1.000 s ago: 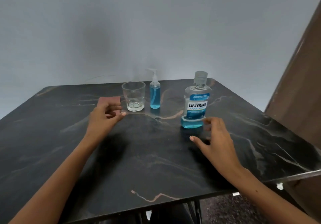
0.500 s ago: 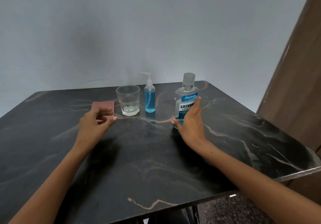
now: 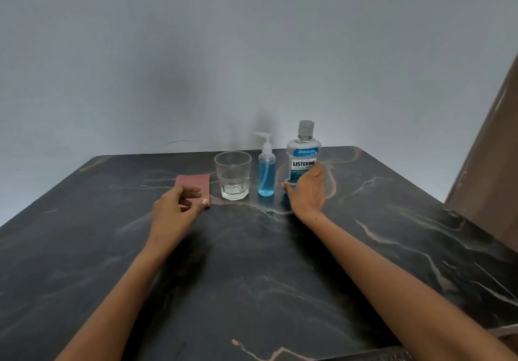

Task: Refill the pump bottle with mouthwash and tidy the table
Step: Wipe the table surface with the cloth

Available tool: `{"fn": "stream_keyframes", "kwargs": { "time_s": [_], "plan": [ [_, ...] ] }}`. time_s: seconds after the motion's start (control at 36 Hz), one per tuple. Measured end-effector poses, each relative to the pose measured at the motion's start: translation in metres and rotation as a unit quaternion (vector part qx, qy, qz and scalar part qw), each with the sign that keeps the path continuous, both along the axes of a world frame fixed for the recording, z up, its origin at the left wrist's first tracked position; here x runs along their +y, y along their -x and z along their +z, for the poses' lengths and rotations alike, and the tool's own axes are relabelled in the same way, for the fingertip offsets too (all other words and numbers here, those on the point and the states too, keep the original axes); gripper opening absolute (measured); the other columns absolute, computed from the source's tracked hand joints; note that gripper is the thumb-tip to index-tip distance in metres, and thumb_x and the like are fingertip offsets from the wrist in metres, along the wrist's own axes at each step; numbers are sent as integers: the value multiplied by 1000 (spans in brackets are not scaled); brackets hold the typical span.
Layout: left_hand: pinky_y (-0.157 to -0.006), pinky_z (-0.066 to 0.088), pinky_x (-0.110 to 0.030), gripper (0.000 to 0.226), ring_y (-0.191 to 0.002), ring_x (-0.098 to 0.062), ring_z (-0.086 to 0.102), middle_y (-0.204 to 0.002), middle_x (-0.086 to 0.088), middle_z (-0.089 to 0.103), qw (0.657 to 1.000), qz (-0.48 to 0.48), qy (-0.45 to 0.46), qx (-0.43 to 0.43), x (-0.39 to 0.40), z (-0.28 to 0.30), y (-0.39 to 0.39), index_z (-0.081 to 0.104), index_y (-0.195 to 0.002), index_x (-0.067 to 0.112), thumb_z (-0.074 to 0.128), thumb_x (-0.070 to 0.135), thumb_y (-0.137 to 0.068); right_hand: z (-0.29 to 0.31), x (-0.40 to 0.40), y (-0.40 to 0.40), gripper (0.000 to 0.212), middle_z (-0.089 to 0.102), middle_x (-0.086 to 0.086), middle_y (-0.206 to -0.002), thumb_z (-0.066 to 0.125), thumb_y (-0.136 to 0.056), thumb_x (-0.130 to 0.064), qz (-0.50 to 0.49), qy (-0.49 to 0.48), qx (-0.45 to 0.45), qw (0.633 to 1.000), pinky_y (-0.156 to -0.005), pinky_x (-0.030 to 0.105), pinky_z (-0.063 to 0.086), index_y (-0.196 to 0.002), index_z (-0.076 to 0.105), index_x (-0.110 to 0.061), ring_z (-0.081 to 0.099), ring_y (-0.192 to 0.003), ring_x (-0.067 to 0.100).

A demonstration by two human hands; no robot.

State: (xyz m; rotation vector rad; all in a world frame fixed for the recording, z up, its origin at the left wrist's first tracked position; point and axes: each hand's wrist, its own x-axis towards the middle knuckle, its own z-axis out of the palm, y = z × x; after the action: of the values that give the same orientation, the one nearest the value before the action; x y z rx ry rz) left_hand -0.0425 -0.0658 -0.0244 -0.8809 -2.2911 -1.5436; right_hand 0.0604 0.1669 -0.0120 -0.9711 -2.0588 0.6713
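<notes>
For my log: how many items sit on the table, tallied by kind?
Bottles: 2, the pump bottle and the Listerine mouthwash bottle
Drinking glasses: 1, the clear glass
Cloths: 1, the reddish-brown cloth under the left hand
Total: 4

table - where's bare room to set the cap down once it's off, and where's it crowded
Free: the table's near half between the forearms, and the right side past the mouthwash bottle. Also the far left, beyond the pink cloth. Crowded: the back row, where cloth, glass, pump bottle and mouthwash bottle stand close together, with both hands there.
</notes>
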Motion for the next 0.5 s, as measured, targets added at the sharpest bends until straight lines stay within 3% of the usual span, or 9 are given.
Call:
{"fn": "stream_keyframes", "kwargs": {
  "time_s": [0.19,0.28,0.39,0.5],
  "plan": [
    [-67,45,-22,19,-78,-18,64,-92,1,69,1000,11,11,12,-2,1,0,65,-94,17,76,14,-78,-1,4,13,87,42,20,-136,78,-76,-24,-13,12,4,1000,-103,45,42,-139,23,1,46,-124,35],
    [-65,44,-18,19,-78,-17,63,-92,2,68,1000,15,14,15,-2,2,-2,63,-91,20,76,14,-78,-4,6,15,98,36,24,-143,77,-78,-25,-4,9,-10,1000,-110,46,35,-145,11,5,39,-132,38],
    [-69,46,-23,19,-80,-17,64,-93,2,68,999,15,22,19,-4,3,-3,63,-94,20,75,15,-79,-3,6,8,112,19,22,-154,76,-78,-27,34,68,-5,997,-117,48,23,-148,-6,2,21,-143,35],
    [-74,51,-30,21,-84,-20,64,-96,1,67,999,34,20,19,-10,7,1,65,-101,12,73,13,-81,0,-13,-6,104,17,19,-156,73,-81,-24,72,80,4,994,-119,45,21,-148,-3,1,18,-145,33]
  ]
}}
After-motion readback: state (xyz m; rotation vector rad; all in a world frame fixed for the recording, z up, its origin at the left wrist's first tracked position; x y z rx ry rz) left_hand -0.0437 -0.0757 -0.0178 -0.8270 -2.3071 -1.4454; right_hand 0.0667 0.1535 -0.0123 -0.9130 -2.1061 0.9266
